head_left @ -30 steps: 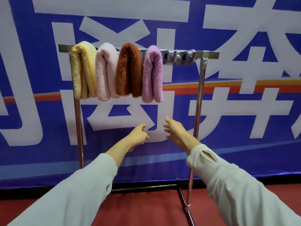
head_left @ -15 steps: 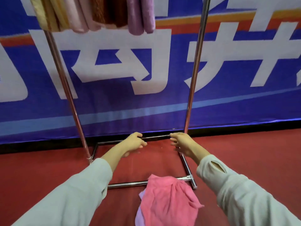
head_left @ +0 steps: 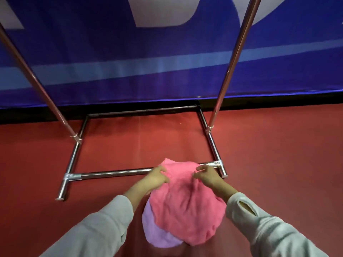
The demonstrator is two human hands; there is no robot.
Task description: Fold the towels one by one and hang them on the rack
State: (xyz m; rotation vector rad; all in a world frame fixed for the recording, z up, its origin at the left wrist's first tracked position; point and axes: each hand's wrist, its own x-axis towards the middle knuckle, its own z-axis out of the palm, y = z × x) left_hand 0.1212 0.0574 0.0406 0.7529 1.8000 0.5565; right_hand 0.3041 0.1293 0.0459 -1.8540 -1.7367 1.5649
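Note:
A crumpled pink towel (head_left: 187, 206) lies on the red floor, its far edge draped over the rack's front base bar (head_left: 115, 173). A lilac towel (head_left: 157, 232) sticks out from under its near left side. My left hand (head_left: 154, 179) rests at the pink towel's far left edge, fingers curled and touching the cloth. My right hand (head_left: 207, 175) hovers on its far right edge with fingers spread. Neither hand clearly grips the towel. The rack's top rail and the hung towels are out of view.
The chrome rack's two uprights (head_left: 228, 71) rise from a rectangular base frame (head_left: 211, 141) on the red floor (head_left: 278, 154). A blue banner (head_left: 148, 52) stands right behind the rack.
The view has dropped from the rack's top rail to the floor. Both hands have come down from below the hung towels to the pink towel's far edge.

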